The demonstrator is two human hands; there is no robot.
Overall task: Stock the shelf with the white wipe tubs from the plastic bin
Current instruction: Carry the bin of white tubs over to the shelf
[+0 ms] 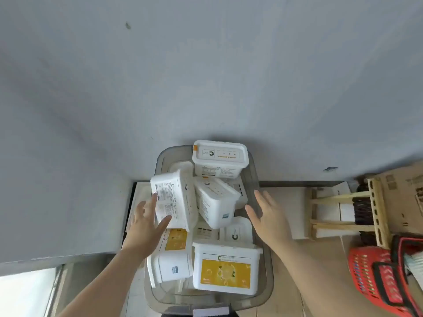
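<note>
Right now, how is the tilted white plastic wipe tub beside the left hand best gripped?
Take the tilted white wipe tub across its two long sides, left hand on the near-left face, right hand coming from the right. It leans on edge atop other tubs in the clear plastic bin, so one hand might tip it.

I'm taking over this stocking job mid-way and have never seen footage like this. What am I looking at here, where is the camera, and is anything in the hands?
There is no machine: these are a person's two bare hands, filmed by one wide-angle camera worn on the head, looking forward and down. That is why the arms come in from the bottom edge and the wall bends.

On the floor stands a clear plastic bin heaped with white wipe tubs, some with yellow labels. The left hand is open, its fingers touching a tilted tub at the left of the heap, without a closed grip on it. The right hand is open and empty, above the bin's right side.

At the right are a red basket, a wooden frame and cardboard. No shelf shows.
</note>
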